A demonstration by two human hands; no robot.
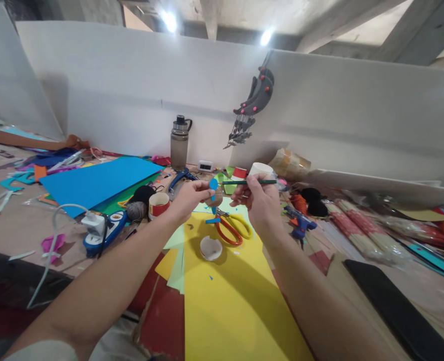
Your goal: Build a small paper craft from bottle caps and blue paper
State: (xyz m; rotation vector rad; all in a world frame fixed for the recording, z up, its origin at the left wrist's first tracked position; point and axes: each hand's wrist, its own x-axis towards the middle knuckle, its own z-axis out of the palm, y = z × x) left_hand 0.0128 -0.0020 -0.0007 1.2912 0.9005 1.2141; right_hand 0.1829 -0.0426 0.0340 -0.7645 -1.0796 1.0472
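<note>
Above yellow sheet [237,313]: pencil [252,182] tip nr blue disc [213,184] edge.

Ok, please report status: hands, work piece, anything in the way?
Left grip pinching blue paper disc. Right grip holding dark pencil, tip close to disc. Nothing visibly blocking; scissors on yellow sheet below.

Disc [213,184]: plain bright blue. Pencil [250,182]: dark green. Scissors [229,235]: one handle loop orange-red, the other yellow. Near sheet [240,311]: solid yellow. Left sheet [97,183]: solid blue. Bottle [179,145]: translucent grey; lid [180,120] black. Moon ornament [260,98]: dark grey, dotted pink and red. Power strip [113,228]: blue and white. Panel [120,75]: white.
</note>
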